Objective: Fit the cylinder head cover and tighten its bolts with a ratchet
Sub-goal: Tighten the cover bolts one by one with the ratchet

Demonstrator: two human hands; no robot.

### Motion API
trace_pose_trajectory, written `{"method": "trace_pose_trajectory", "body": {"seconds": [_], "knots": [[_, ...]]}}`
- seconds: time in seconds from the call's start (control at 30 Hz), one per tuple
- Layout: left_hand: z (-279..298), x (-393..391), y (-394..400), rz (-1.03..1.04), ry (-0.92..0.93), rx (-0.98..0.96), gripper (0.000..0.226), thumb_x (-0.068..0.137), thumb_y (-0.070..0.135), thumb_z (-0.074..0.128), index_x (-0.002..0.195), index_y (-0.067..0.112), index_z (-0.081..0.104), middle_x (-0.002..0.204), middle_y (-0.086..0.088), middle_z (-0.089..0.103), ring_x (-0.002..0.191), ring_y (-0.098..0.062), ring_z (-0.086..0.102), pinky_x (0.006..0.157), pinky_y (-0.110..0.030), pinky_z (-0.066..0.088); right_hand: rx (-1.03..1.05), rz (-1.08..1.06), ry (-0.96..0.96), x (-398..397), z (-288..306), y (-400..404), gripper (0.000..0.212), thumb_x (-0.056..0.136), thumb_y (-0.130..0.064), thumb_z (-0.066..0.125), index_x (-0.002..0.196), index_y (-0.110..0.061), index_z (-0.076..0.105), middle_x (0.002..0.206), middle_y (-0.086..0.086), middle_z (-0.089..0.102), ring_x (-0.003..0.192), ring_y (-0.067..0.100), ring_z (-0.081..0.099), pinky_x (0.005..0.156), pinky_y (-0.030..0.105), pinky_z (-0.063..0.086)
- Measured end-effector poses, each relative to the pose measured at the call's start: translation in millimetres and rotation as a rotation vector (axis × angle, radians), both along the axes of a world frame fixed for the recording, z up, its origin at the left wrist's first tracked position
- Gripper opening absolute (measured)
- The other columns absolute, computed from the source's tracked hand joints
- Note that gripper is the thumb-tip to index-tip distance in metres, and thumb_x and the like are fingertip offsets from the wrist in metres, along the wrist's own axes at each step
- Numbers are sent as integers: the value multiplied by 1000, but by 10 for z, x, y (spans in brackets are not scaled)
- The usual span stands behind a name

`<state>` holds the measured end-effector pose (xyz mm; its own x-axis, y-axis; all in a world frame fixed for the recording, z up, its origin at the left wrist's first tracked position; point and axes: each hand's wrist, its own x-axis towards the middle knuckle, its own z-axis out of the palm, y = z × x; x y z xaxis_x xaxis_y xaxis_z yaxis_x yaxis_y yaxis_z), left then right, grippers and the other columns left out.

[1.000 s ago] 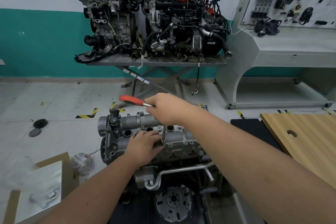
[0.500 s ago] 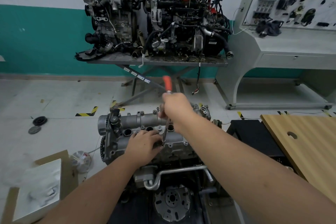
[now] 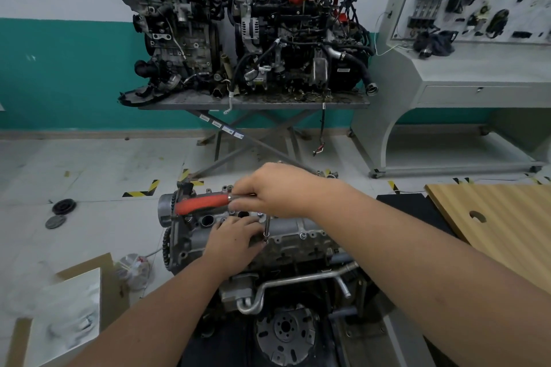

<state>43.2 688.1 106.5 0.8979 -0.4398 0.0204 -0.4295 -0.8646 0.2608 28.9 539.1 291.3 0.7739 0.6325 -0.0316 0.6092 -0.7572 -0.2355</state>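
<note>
The grey cylinder head cover (image 3: 298, 229) sits on top of the engine in front of me, with bolt heads along its near edge. My right hand (image 3: 274, 191) grips the ratchet (image 3: 202, 204) near its head; the red handle points left over the cover. A thin extension bar (image 3: 266, 228) drops from under that hand to a bolt on the near edge. My left hand (image 3: 232, 238) rests on the cover, its fingers at the foot of the extension bar.
A wooden board (image 3: 504, 223) with a hole lies to the right, and a cardboard box (image 3: 68, 316) stands at lower left. Two engines (image 3: 244, 30) sit on a stand behind. Black discs (image 3: 62, 207) lie on the floor at left. A grey console (image 3: 465, 68) stands at right.
The red handle swung from pointing left to pointing away from me, and now points left again. My left hand has stayed on the cover by the extension bar.
</note>
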Motion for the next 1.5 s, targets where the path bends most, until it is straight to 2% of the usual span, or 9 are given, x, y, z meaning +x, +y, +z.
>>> {"method": "trace_pose_trajectory", "body": {"seconds": [0.1, 0.2, 0.3, 0.63, 0.93, 1.13, 1.23, 1.33, 1.5], "knots": [[-10, -5, -2, 1, -15, -10, 27, 92, 57, 53, 111, 40, 62, 134, 25, 53, 123, -19, 48, 104, -48, 38, 15, -38, 20, 14, -36, 107, 34, 99, -52, 47, 85, -26, 63, 65, -6, 57, 58, 10, 53, 53, 31, 41], [-33, 10, 5, 10, -8, 8, 27, 91, 59, 51, 108, 40, 60, 130, 22, 54, 123, -19, 47, 103, -46, 37, 381, -285, 259, 17, -111, 173, 34, 101, -40, 50, 72, -24, 55, 57, -6, 57, 48, 9, 57, 47, 25, 41], [-48, 5, 8, 4, -18, -21, 25, 91, 57, 53, 109, 40, 61, 128, 23, 56, 120, -20, 49, 101, -46, 39, 648, -460, 469, -21, -158, 243, 36, 99, -36, 54, 70, -15, 54, 56, -2, 56, 50, 14, 60, 59, 31, 46], [9, -26, 6, 6, 5, -47, 26, 92, 53, 55, 113, 41, 64, 130, 25, 55, 121, -20, 49, 103, -47, 39, 1028, -918, 485, 59, -255, 447, 28, 102, -35, 44, 85, -15, 55, 64, 0, 47, 54, 17, 40, 54, 31, 33], [2, -18, 1, 2, 20, -18, 33, 92, 56, 51, 121, 43, 60, 139, 29, 48, 125, -18, 45, 106, -45, 36, 1163, -866, 533, 66, -353, 392, 21, 100, -28, 49, 84, -17, 56, 54, -4, 45, 52, 14, 40, 52, 32, 32], [-3, -7, 8, 7, 28, -16, 35, 92, 58, 51, 121, 41, 60, 136, 21, 52, 126, -20, 46, 107, -49, 36, 1687, -797, 813, -10, -444, 325, 11, 96, -9, 56, 86, -11, 54, 59, -2, 57, 56, 13, 51, 60, 25, 44], [-9, 3, 13, -4, 34, -9, 36, 91, 59, 50, 122, 42, 59, 137, 22, 51, 126, -21, 45, 107, -51, 36, 1868, -810, 815, -27, -495, 282, 19, 95, -3, 53, 77, -11, 52, 60, -1, 57, 58, 14, 57, 47, 20, 46], [-12, 7, 16, -2, 25, -19, 36, 90, 59, 51, 121, 43, 59, 138, 24, 50, 126, -20, 45, 107, -50, 36, 1704, -761, 805, -24, -435, 239, 14, 101, -12, 51, 87, -9, 51, 63, 1, 58, 52, 17, 61, 47, 23, 49], [-26, -1, 21, -10, -35, -49, 30, 89, 56, 56, 112, 38, 63, 129, 18, 57, 123, -20, 50, 102, -48, 41, 845, -512, 714, -3, -173, 142, 21, 100, -25, 53, 86, -10, 57, 65, 5, 62, 50, 17, 58, 56, 31, 52]]}}
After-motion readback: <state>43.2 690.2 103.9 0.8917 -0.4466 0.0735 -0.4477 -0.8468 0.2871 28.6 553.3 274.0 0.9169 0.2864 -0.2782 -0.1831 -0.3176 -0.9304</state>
